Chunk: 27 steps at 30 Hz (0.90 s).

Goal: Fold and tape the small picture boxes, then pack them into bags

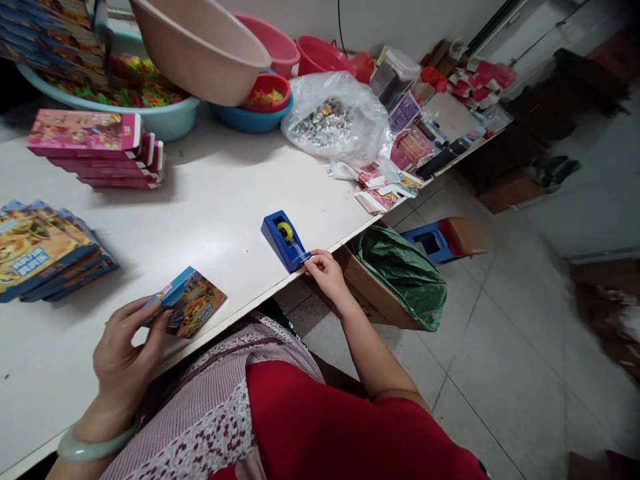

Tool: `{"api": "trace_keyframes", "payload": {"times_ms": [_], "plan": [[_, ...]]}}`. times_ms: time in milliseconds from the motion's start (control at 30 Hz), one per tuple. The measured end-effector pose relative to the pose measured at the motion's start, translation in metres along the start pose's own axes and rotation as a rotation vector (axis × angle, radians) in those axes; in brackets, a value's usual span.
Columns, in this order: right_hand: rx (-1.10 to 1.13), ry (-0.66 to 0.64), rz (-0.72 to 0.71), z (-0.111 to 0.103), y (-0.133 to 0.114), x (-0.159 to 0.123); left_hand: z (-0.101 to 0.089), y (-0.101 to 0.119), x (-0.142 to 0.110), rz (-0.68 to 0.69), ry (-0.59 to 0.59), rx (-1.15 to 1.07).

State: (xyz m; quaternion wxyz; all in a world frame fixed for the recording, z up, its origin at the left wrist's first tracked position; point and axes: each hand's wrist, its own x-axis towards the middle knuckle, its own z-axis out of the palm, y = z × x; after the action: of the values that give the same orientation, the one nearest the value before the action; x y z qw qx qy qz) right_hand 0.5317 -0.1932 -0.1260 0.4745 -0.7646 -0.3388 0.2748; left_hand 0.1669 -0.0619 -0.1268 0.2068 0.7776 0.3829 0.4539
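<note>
My left hand [127, 347] grips a small printed cardboard box [196, 303], blue along its side with a yellow-brown picture on its face, near the table's front edge. At that same edge, farther right, stands a blue tape dispenser [281, 243] with a small yellow-cored roll of tape [285, 231]. My right hand [325, 272] has its thumb and forefinger pinched at the dispenser's cutting end, where a clear strip of tape [296, 248] runs from the roll. The fingers hide the strip's end.
Stacked blue boxes [45, 250] and pink boxes [85, 133] lie on the left of the white table [210, 200]. Basins, including a beige basin [205, 47], and a clear plastic bag [340, 120] line the back. A cardboard bin with green lining [400, 273] stands below the edge.
</note>
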Motion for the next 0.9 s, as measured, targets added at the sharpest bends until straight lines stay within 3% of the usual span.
{"api": "trace_keyframes", "payload": {"times_ms": [200,300,433,600,667,767,900], "plan": [[-0.366,0.062,-0.101,-0.008,-0.004,-0.007,0.002,0.001,0.004,0.077,-0.014,-0.002],[-0.205,-0.119,-0.087,-0.002,-0.027,-0.024,0.003,0.01,0.009,0.152,-0.005,-0.02],[0.236,-0.51,-0.038,0.043,-0.073,-0.041,0.003,0.026,0.016,0.17,-0.054,-0.018],[0.494,-0.72,-0.012,0.12,-0.109,-0.044,-0.006,0.036,0.024,0.254,-0.205,0.078],[0.468,-0.746,-0.009,0.138,-0.11,-0.041,-0.01,0.035,0.027,0.321,-0.292,0.132],[0.314,-0.704,-0.067,0.147,-0.107,-0.035,-0.01,0.032,0.029,0.359,-0.394,0.154],[-0.066,-0.601,-0.26,0.146,-0.105,-0.023,-0.006,0.029,0.031,0.3,-0.344,-0.017]]}}
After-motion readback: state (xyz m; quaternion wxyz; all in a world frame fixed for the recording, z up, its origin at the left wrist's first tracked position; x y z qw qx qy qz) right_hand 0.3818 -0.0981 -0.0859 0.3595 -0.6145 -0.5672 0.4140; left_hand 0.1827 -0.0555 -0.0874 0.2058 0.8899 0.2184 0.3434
